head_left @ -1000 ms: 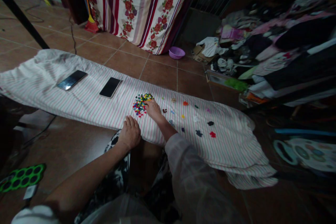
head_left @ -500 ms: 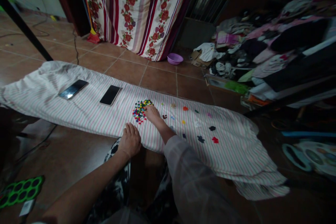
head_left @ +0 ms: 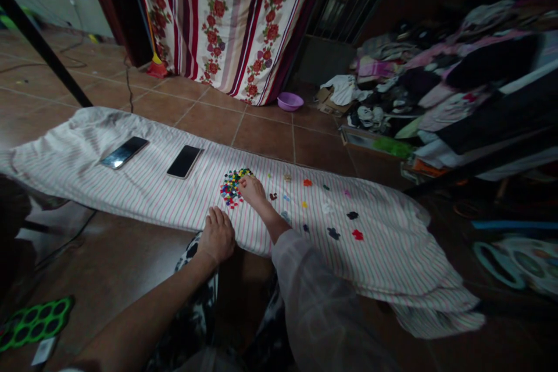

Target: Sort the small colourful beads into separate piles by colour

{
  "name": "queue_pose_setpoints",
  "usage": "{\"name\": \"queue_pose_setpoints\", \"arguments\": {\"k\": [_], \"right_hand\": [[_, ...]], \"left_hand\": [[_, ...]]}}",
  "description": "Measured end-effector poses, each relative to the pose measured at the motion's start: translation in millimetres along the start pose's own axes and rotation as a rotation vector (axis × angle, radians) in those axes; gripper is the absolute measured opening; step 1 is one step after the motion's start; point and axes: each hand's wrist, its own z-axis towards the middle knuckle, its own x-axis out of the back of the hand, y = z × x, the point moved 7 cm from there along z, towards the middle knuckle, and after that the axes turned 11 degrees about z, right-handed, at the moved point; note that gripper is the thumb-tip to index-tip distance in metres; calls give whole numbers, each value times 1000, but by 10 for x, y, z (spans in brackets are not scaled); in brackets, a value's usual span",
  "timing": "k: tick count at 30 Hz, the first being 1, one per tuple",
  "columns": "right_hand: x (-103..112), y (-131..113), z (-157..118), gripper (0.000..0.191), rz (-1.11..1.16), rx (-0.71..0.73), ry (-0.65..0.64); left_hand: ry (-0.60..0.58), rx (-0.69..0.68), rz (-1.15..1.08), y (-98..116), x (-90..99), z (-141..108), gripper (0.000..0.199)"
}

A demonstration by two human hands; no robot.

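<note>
A mixed pile of tiny coloured pieces (head_left: 231, 189) lies on the striped cloth (head_left: 143, 197). My right hand (head_left: 253, 189) is at the pile's right side, its fingers pinched together; whatever is between the fingertips is too small to make out. My left hand (head_left: 218, 232) rests flat on the cloth's near edge, below the pile, fingers stretched out and holding nothing. To the right are small groups sorted by colour, among them red pieces (head_left: 357, 235), black pieces (head_left: 352, 215), orange pieces (head_left: 307, 183), white pieces (head_left: 326, 207) and brown pieces (head_left: 273, 196).
Two phones, one dark (head_left: 185, 161) and one reflecting light (head_left: 125, 153), lie left of the pile. Beyond the cloth are a purple basin (head_left: 290, 102), a flowered curtain (head_left: 244, 23) and heaped clothes (head_left: 405, 75). A green-framed object (head_left: 35, 322) is at lower left.
My right hand has shifted slightly at the pile's right side, its fingers still pinched. My left hand stays in place on the cloth's edge. The camera view has tilted slightly.
</note>
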Motion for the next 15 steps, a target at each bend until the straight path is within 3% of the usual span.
{"name": "queue_pose_setpoints", "arguments": {"k": [5, 15], "right_hand": [[55, -34, -77, 14, 193, -21, 62], [-131, 171, -483, 13, 416, -56, 82]], "left_hand": [[-13, 6, 36, 25, 26, -1, 60], [19, -14, 51, 214, 62, -51, 55]]}}
